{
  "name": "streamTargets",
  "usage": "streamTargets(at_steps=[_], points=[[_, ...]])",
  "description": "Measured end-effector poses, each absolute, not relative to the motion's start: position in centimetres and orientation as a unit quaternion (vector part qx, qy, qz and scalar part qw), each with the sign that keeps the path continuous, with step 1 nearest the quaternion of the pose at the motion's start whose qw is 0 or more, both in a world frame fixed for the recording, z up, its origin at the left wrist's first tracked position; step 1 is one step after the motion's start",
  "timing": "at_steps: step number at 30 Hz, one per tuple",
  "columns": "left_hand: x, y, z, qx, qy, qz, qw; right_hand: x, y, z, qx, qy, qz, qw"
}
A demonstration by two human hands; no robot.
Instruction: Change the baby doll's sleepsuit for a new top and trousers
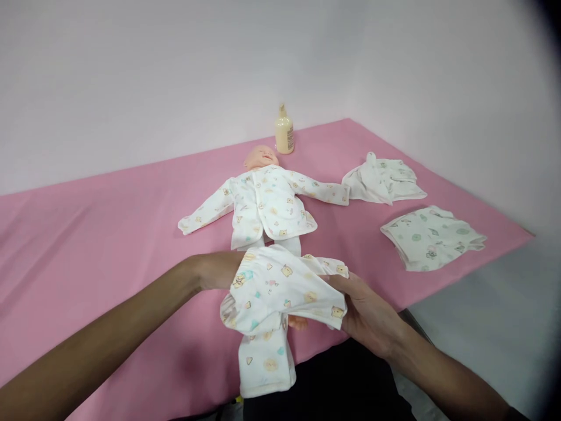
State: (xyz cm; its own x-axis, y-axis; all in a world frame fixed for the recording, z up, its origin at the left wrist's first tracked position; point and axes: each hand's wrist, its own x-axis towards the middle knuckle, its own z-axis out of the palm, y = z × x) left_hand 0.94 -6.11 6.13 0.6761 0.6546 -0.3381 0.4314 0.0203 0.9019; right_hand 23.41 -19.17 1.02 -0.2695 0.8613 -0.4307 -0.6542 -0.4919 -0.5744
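Note:
A pair of white baby pants (280, 289) with a bear print is spread between my hands, in front of the doll's lower body. My left hand (223, 270) reaches into the pants from the left, so its fingers are hidden in the cloth. At the right, my right hand (366, 307) pinches one pant leg, thumb on top. The other leg hangs over the table's front edge. A baby doll (262, 156) lies on its back, wearing a matching long-sleeved jacket (274, 202). One small doll foot (298, 321) shows beneath the pants.
Behind the doll's head stands a cream pump bottle (284, 134). To the right lie a crumpled white garment (385, 180), touching the doll's sleeve, and a folded green-printed garment (432, 237). A pink cloth (109, 234) covers the table, which meets pale walls behind.

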Motion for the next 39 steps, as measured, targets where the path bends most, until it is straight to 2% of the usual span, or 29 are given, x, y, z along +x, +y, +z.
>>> streamTargets(at_steps=[3,7,11,15,20,28,33,39], points=[[-0.2,-6.2,6.8,0.624,0.346,-0.021,0.701,23.4,-19.2,1.0,-0.359,-0.134,0.797,0.467],[-1.4,-7.2,7.2,0.542,0.417,0.107,0.722,22.8,-18.9,1.6,-0.347,-0.135,0.807,0.459],[-1.3,-9.5,7.1,0.565,0.484,0.195,0.639,21.9,-18.5,2.0,-0.332,-0.12,0.809,0.47],[-0.1,-12.3,7.3,0.653,0.529,0.196,0.505,21.0,-17.9,1.9,-0.313,-0.122,0.803,0.492],[1.3,-13.9,7.3,0.75,0.503,0.188,0.387,19.8,-17.3,1.6,-0.28,-0.149,0.799,0.51],[1.5,-14.4,6.6,0.826,0.419,0.207,0.315,18.6,-17.3,2.1,-0.316,-0.175,0.798,0.483],[0.7,-14.8,6.7,0.856,0.388,0.14,0.311,19.1,-17.8,2.3,-0.338,-0.238,0.785,0.462],[-0.5,-15.1,6.0,0.936,0.255,0.141,0.2,19.8,-18.6,2.9,-0.353,-0.245,0.788,0.442]])
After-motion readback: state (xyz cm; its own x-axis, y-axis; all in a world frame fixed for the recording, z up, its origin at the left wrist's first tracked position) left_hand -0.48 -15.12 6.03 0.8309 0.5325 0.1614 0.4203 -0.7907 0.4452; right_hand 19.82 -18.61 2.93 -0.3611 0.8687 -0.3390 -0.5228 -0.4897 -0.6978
